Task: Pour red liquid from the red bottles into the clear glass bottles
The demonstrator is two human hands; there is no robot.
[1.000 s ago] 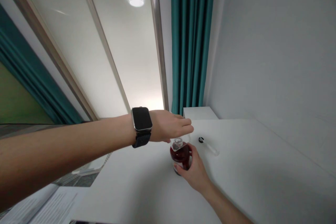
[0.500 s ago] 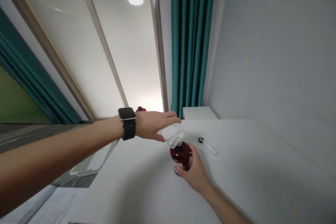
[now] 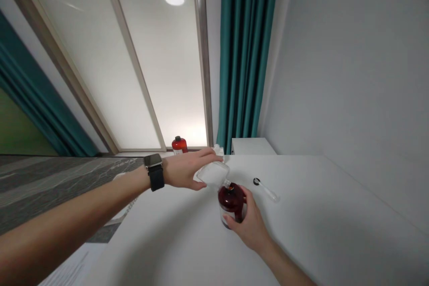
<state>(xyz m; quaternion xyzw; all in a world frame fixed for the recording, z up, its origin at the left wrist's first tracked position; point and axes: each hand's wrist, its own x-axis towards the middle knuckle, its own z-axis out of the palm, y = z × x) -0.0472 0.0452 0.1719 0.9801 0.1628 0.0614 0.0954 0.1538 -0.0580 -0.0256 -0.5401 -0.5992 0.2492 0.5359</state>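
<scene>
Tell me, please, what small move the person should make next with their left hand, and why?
I would probably set the clear plastic cover in the left hand down on the white table, since it is tilted beside the bottle's uncovered neck while the right hand already grips the dark red bottle steady.

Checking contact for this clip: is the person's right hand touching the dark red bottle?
Touching. The head view shows the right hand wrapped around the body of the dark red bottle, gripping it with no gap.
</scene>
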